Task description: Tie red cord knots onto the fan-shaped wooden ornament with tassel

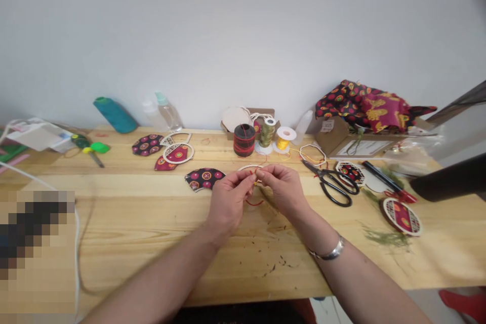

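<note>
My left hand (231, 197) and my right hand (284, 190) meet over the middle of the wooden table, fingertips pinched close together. Between them runs a thin red cord (254, 203), which loops down below the fingers. A bit of yellow shows at the fingertips. Behind the hands, the rim of a pale ring (248, 167) is partly hidden. Left of my left hand lies a fan-shaped patterned fabric piece (205, 178). Black-handled scissors (334, 182) rest to the right of my right hand.
Spools of red-black (244, 140), olive (268, 132) and yellow thread (283, 140) stand behind the hands. A cardboard box (341, 139) with patterned cloth (364, 104) is at the back right. A round ornament (401, 216) lies right; a teal thread cone (116, 115) leans against the wall.
</note>
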{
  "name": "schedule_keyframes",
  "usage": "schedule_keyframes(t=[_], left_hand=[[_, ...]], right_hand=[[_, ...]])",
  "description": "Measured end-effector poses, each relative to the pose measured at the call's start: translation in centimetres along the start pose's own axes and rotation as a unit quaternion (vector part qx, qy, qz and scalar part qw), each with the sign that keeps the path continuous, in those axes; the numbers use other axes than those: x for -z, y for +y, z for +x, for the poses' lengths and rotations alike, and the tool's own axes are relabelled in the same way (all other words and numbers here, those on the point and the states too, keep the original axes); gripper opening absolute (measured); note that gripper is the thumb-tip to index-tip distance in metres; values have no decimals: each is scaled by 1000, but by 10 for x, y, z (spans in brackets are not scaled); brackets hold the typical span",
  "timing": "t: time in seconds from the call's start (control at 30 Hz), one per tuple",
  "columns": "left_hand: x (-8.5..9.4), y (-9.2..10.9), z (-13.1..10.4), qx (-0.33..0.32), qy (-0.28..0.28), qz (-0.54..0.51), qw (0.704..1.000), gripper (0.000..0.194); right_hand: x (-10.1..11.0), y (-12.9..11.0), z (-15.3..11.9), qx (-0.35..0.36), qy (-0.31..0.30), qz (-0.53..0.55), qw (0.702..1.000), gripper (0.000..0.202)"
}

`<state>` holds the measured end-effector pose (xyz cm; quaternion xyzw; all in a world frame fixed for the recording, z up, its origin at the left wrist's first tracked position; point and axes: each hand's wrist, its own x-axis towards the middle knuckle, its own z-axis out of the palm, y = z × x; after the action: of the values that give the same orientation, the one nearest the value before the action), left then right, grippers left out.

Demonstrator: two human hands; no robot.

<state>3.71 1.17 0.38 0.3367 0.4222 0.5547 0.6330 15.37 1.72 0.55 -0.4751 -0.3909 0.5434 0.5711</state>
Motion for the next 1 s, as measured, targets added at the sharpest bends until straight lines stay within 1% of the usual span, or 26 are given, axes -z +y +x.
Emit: schedule_keyframes(t=[0.17,0.33,0.5,0.6,0.77,1.0], left_hand=[[0,0,1,-3,-4,-17,1000,14],[2,-2,2,2,-9,-15,1000,14],[2,-2,2,9,-18,-12,1000,15],[1,-1,1,8,-18,-7,1000,16],[0,0,0,20,-28,-8,999,18],[0,0,1,32,-19,-7,999,16]], right_hand=[[0,-1,-1,-5,-21,-4,1000,21],[-1,-1,-1,-48,-52,69,995,14],[0,5,0,-71,-39,110,991,21],[1,10,1,-84,-46,131,987,23],[3,12,2,-65,-49,126,989,19],[1,5,1,-40,-52,124,990,10]])
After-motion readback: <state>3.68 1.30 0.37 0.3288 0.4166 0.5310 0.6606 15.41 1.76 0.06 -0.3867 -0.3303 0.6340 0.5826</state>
